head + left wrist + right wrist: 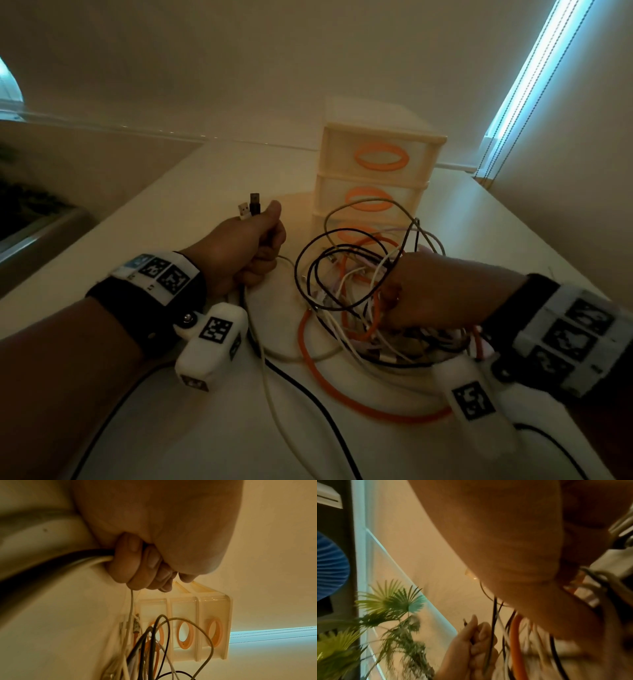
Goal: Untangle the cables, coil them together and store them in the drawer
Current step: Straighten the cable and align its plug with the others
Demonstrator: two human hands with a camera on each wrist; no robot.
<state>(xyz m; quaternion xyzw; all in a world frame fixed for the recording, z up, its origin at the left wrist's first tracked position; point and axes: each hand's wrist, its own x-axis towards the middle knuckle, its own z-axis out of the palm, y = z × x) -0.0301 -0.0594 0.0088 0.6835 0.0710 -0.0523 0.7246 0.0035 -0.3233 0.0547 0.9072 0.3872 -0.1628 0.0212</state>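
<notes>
Head view, by size. Table [191, 192]: bears all. Drawer unit [376, 178]: three drawers closed, behind the cable tangle [356, 308]. Tangle: between the hands, under the right hand [442, 291], whose grasp I cannot tell. Left hand [246, 250]: fisted around two cables, plugs [250, 207] pointing up and away, cords trailing toward the person.
</notes>
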